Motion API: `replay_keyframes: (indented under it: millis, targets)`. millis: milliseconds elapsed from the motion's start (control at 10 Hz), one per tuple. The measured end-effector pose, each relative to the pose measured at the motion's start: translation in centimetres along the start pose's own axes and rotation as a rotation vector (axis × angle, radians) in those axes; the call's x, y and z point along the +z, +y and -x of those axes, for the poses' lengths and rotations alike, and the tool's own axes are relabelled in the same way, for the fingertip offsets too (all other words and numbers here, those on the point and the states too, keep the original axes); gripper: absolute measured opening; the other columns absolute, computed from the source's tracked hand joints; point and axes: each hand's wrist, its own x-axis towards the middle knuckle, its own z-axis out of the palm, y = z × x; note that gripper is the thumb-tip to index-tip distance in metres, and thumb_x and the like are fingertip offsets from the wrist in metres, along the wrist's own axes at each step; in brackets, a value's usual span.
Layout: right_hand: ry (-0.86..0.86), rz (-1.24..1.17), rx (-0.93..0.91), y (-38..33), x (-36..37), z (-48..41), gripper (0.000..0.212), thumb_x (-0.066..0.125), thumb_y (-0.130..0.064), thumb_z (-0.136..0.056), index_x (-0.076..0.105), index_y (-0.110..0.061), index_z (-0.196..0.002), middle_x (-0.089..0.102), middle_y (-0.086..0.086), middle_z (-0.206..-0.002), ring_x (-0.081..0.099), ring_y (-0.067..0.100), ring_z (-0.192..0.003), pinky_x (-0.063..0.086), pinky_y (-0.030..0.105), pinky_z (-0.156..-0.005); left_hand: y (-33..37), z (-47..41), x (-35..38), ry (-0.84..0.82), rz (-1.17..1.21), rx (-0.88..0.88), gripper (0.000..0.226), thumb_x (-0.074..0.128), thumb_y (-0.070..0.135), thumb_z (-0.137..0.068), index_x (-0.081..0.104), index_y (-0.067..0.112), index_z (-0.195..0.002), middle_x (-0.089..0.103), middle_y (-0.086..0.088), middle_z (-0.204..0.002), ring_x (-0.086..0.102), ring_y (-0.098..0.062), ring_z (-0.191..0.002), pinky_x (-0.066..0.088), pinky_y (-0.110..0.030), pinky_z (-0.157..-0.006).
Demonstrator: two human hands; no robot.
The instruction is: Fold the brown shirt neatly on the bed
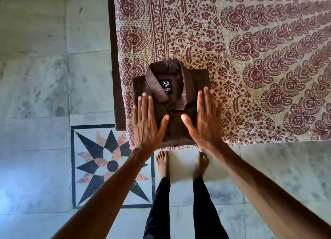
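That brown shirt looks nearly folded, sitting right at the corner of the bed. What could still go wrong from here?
The brown shirt lies at the bed's corner, its near hem at the edge of the printed bedsheet; a nudge toward the person might slide it onto the floor. The left hand and right hand press flat on either side; pushing unevenly could skew the fold or wrinkle the collar.

marble floor point(35, 77), star inlay point(111, 165)
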Motion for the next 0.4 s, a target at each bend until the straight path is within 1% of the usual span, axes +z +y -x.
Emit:
replay_keyframes:
  millis: [100, 200, 300, 400]
  targets:
    - [-0.078, 0.076, -0.017, -0.4, 1.3, 1.8, 0.091, 0.026, -0.071, -0.092, 0.013, -0.008, -0.155, 0.002, 0.013, -0.164, -0.003, 0.027, -0.152, 0.007, 0.053, -0.121, -0.5, 1.4, 1.1, -0.055, -0.001, 0.009, 0.081, 0.036, 0.058, -0.095, 0.008, 0.008, -0.154, 0.000, -0.010, -0.162, -0.006, -0.021, -0.150, 0.003, -0.042, -0.122]
    - [-0.119, 0.107, -0.012, -0.3, 2.4, 1.7, 0.090, 0.023, -0.073, -0.091, 0.013, -0.010, -0.156, 0.005, 0.013, -0.164, 0.001, 0.029, -0.151, 0.011, 0.055, -0.119, -1.1, 1.3, 2.0, -0.071, -0.021, 0.034, 0.084, 0.038, 0.057, -0.094, 0.006, 0.008, -0.153, -0.002, -0.011, -0.162, -0.007, -0.024, -0.150, 0.004, -0.045, -0.122]
    - [-0.140, 0.077, -0.022, 0.0, 2.8, 1.1, 0.088, 0.025, -0.071, -0.092, 0.014, -0.011, -0.155, 0.007, 0.012, -0.164, 0.003, 0.028, -0.151, 0.009, 0.054, -0.120, -1.5, 0.8, 2.3, -0.070, -0.027, 0.034, 0.083, 0.039, 0.056, -0.095, 0.007, 0.007, -0.153, 0.000, -0.012, -0.162, -0.005, -0.025, -0.150, 0.001, -0.043, -0.122]
    - [-0.087, -0.017, 0.013, 0.0, 0.0, 2.3, 0.077, 0.032, -0.062, -0.096, 0.020, -0.013, -0.154, 0.015, 0.013, -0.162, 0.010, 0.028, -0.150, 0.012, 0.051, -0.121, -0.6, 1.5, -0.1, -0.050, 0.043, 0.008, 0.077, 0.043, 0.053, -0.095, 0.015, 0.010, -0.153, 0.008, -0.010, -0.162, 0.001, -0.025, -0.150, 0.005, -0.041, -0.122]
